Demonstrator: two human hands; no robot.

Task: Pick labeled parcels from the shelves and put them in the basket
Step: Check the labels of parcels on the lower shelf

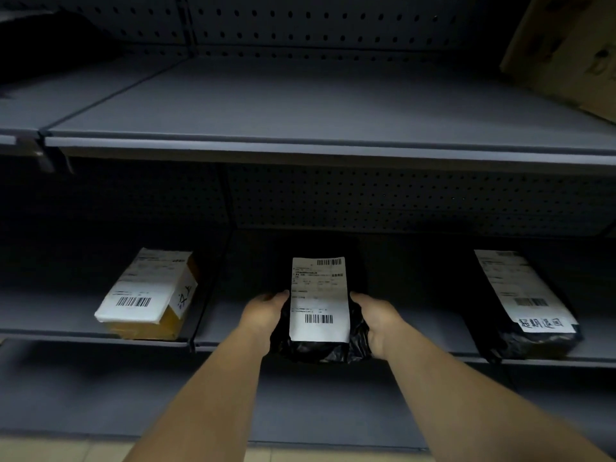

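A black plastic parcel (319, 308) with a long white barcode label lies at the front of the middle shelf (433, 331). My left hand (265, 315) grips its left side and my right hand (380, 320) grips its right side. Its front end hangs just past the shelf edge. A brown cardboard box parcel (150, 295) with a white label sits on the same level to the left. Another black bag parcel (526, 305) with a label and handwriting lies to the right. No basket is in view.
The upper shelf (300, 105) is bare in its middle, with a large cardboard box (573, 51) at its right end and something dark at its left. Perforated back panels close the rear. A lower shelf (316, 408) juts out under my forearms.
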